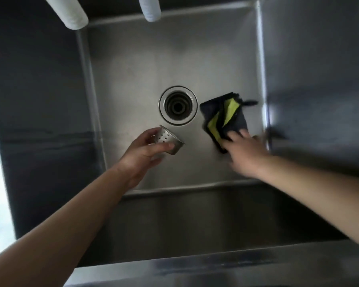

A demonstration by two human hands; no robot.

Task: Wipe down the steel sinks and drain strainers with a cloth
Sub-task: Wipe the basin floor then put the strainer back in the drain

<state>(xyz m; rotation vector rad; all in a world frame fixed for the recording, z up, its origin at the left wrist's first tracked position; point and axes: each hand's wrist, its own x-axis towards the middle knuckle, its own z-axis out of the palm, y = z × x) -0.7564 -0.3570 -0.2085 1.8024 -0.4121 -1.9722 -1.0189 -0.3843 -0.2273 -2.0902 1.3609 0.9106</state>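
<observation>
Steel sink [133, 75]: deep basin, seen from above; we reach into it with both bare arms.

Drain opening [177, 106]: mid-floor, uncovered, dark rings inside.

Drain strainer [167, 140]: perforated steel cup, out of the drain, tilted on its side; our left hand [142, 156] curls around it, thumb across its wall, just near-side of the opening.

Cloth [224, 119]: dark with yellow-green face, folded, lying on the floor right of the drain; our right hand [244, 152] is blurred, fingers on its near edge. We cannot tell whether they grip or merely press.

Two white tubes [71, 13] overhang the far rim.
</observation>
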